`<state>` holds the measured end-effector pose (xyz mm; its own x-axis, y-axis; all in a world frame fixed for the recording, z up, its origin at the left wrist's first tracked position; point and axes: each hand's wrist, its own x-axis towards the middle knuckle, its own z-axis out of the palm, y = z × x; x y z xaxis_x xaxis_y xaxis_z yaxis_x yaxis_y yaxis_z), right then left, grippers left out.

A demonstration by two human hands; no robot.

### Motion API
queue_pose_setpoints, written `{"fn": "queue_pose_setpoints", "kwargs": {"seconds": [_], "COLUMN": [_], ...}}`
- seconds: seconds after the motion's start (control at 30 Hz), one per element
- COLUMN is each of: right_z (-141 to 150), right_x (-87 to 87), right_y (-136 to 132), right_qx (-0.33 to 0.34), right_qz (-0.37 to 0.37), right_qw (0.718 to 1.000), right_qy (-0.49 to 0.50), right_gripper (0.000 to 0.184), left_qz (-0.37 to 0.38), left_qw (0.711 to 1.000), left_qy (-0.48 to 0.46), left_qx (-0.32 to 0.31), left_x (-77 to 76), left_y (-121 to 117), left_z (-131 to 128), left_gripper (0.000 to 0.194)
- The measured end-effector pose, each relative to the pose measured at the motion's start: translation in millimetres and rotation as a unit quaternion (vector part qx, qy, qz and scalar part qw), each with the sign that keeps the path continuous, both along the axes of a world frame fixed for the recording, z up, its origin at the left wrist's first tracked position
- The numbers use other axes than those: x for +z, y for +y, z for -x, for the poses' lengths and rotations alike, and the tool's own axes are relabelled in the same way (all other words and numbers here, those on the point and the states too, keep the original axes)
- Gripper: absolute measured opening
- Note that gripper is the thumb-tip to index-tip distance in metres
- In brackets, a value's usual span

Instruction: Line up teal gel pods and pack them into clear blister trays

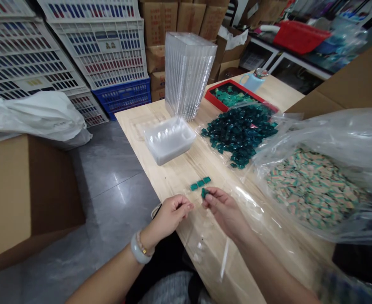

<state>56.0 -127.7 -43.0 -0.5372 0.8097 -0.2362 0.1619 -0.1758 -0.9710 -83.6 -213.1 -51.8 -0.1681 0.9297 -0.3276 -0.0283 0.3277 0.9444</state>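
Note:
My right hand point(225, 211) pinches a small dark green shiny piece point(204, 193) between thumb and fingers, just above the wooden table. Three similar green pieces point(200, 183) lie in a short row just beyond it. Close by on the left, my left hand point(173, 213) has its fingers curled in and the thumb against them; nothing shows in its grip. A clear plastic box point(169, 143) with a moulded inside stands past the row. Farther right, a large heap of dark green pieces point(241, 131) lies on clear plastic film.
Behind the box rises a tall stack of clear plastic boxes point(188, 76). A red tray point(213, 101) of lighter green pieces and a blue mug point(252, 82) stand at the back. On the right sits a clear bag point(315, 190) of striped pieces. A cardboard carton point(52, 185) stands left.

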Motion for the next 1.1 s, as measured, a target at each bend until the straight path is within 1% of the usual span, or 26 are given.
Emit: {"fn": "queue_pose_setpoints", "kwargs": {"seconds": [0.03,0.07,0.1,0.13,0.17,0.2,0.23,0.27,0.3,0.33,0.37,0.4,0.47,0.53,0.6,0.67,0.7,0.73,0.8,0.83,0.87,0.9,0.93,1.0,1.1], "right_z": [1,4,7,11,15,20,25,29,32,34,36,36,35,32,27,20,16,12,3,-2,-7,-12,-18,-32,-59], "right_x": [-0.8,-1.7,-2.6,-3.4,-4.1,-4.6,-4.9,-5.0,-5.2,-5.5,-6.1,-7.3,-10.7,-14.5,-16.1,-14.0,-11.6,-8.6,-2.4,0.3,2.4,4.0,5.1,6.8,12.3], "right_y": [8,15,22,27,31,34,36,38,39,40,42,43,45,46,47,47,46,44,38,34,30,27,25,24,36], "right_qx": [0.010,0.038,0.082,0.133,0.187,0.235,0.274,0.303,0.324,0.338,0.347,0.353,0.355,0.350,0.330,0.272,0.224,0.168,0.061,0.019,-0.016,-0.048,-0.081,-0.157,-0.264], "right_qz": [-0.065,-0.145,-0.233,-0.317,-0.388,-0.442,-0.481,-0.507,-0.524,-0.534,-0.537,-0.535,-0.520,-0.497,-0.478,-0.463,-0.454,-0.441,-0.398,-0.371,-0.346,-0.325,-0.308,-0.289,-0.295], "right_qw": [0.998,0.987,0.963,0.927,0.882,0.837,0.795,0.762,0.737,0.720,0.712,0.709,0.720,0.741,0.768,0.806,0.830,0.856,0.901,0.919,0.932,0.940,0.944,0.941,0.915], "right_qy": [-0.027,-0.063,-0.107,-0.150,-0.190,-0.222,-0.247,-0.266,-0.278,-0.286,-0.291,-0.293,-0.292,-0.285,-0.271,-0.250,-0.234,-0.213,-0.159,-0.133,-0.111,-0.097,-0.088,-0.079,-0.075], "right_gripper": [0.018,0.017,0.016,0.014,0.013,0.013,0.013,0.013,0.013,0.012,0.011,0.011,0.011,0.016,0.027,0.037,0.038,0.037,0.029,0.026,0.024,0.023,0.023,0.022,0.023], "left_qz": [-0.016,-0.035,-0.057,-0.077,-0.090,-0.093,-0.086,-0.073,-0.058,-0.045,-0.035,-0.030,-0.020,-0.016,-0.026,-0.037,-0.035,-0.023,0.022,0.048,0.071,0.089,0.099,0.098,0.062], "left_qw": [0.999,0.996,0.989,0.979,0.968,0.957,0.948,0.941,0.936,0.932,0.930,0.929,0.931,0.937,0.947,0.962,0.971,0.982,0.995,0.990,0.975,0.953,0.932,0.904,0.885], "left_qy": [0.036,0.082,0.133,0.185,0.233,0.274,0.306,0.330,0.347,0.359,0.365,0.368,0.365,0.349,0.320,0.269,0.230,0.176,0.009,-0.093,-0.192,-0.278,-0.343,-0.415,-0.462], "left_qx": [0.004,0.014,0.025,0.031,0.031,0.023,0.011,-0.001,-0.010,-0.016,-0.020,-0.022,-0.020,-0.019,-0.007,0.025,0.047,0.069,0.097,0.098,0.090,0.075,0.057,0.027,0.006], "left_x": [0.0,-1.0,-2.8,-5.3,-8.2,-11.2,-14.1,-16.8,-19.1,-21.0,-22.4,-23.5,-24.5,-24.1,-21.7,-16.6,-12.8,-8.1,3.9,11.4,19.8,29.2,39.5,61.5,91.9], "left_y": [-1,-2,-3,-3,-3,-2,-1,0,1,3,4,5,6,5,4,3,4,7,19,29,42,58,77,119,179], "left_z": [4,8,11,13,15,16,16,16,15,14,14,13,14,16,19,21,21,20,14,8,2,-5,-14,-32,-63], "left_gripper": [0.024,0.023,0.023,0.022,0.020,0.018,0.016,0.015,0.013,0.013,0.012,0.012,0.012,0.011,0.010,0.012,0.013,0.015,0.018,0.018,0.016,0.012,0.009,0.008,0.015]}}
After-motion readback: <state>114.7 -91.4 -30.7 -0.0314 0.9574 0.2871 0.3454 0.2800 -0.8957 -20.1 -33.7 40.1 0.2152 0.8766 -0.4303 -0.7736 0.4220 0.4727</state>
